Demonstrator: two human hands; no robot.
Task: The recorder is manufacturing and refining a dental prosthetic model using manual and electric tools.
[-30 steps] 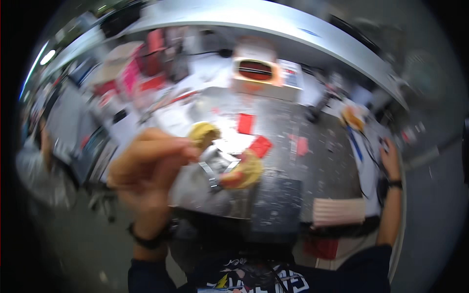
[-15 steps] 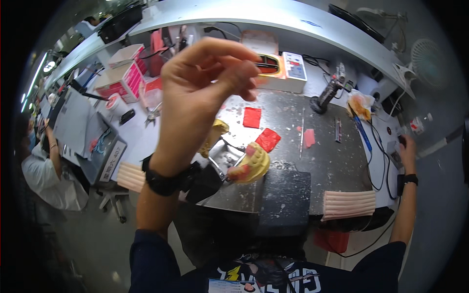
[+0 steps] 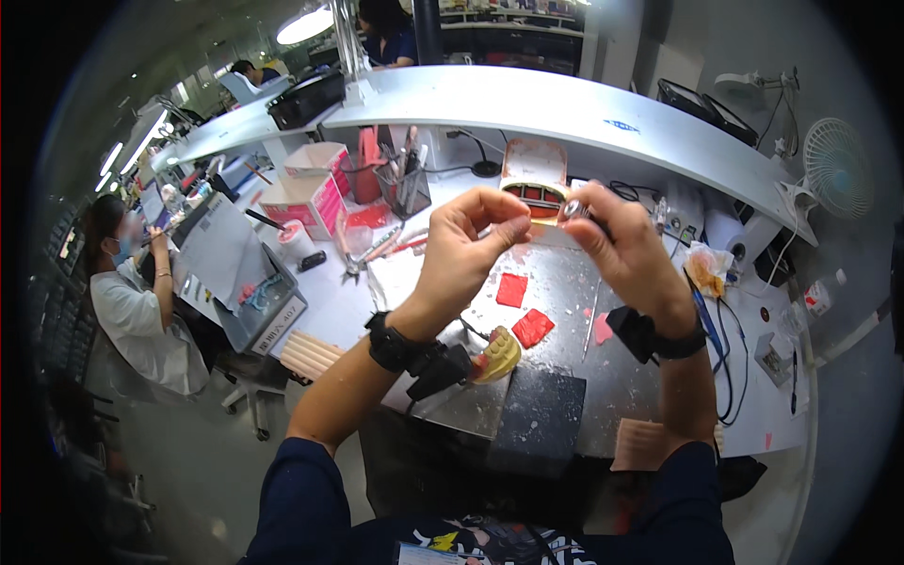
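Note:
My left hand [image 3: 471, 240] is raised over the bench with thumb and fingertips pinched together; what lies in the pinch is too small to make out. Facing it, my right hand [image 3: 626, 250] is closed around a dark cylinder with a round metal end [image 3: 575, 209]. The fingertips of both hands are close together, in front of a wax heater [image 3: 541, 193] with red wells. Below them, two red wax pieces [image 3: 511, 290] lie on the metal work surface. A yellow dental cast [image 3: 499, 360] with pink wax stands beyond my left wrist, partly hidden by the wrist device.
A thin metal instrument [image 3: 591, 325] and a pink wax scrap [image 3: 603, 328] lie right of centre. A mesh pen holder [image 3: 405, 188] and pink-white boxes [image 3: 306, 198] stand at the back left. A blue handpiece [image 3: 704, 306] with cable lies right. A co-worker [image 3: 141, 292] sits left.
My right hand has come from the far right edge of the bench to the middle, now with the dark cylinder. My left hand appears lower in the picture; the view has tilted up.

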